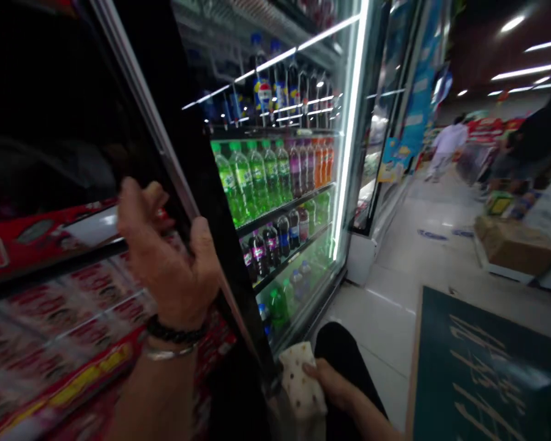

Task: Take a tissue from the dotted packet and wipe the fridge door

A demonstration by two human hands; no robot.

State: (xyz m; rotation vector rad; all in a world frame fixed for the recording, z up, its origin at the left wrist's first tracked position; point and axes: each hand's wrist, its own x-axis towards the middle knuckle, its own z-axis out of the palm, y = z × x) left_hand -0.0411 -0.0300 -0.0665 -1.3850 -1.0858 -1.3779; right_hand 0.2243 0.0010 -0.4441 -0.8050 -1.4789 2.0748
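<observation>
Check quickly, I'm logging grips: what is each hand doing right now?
Left hand: closed around the edge of the fridge door.
Right hand: closed on a spotted cloth.

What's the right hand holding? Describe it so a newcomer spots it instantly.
Start at the lit drinks cooler with its shelves of green soda bottles, then drop to the foot of the black door edge that the left hand grips. There the right hand pinches a cloth: cream with small dark dots, the only soft, patterned thing among the bottles and red packaging.
</observation>
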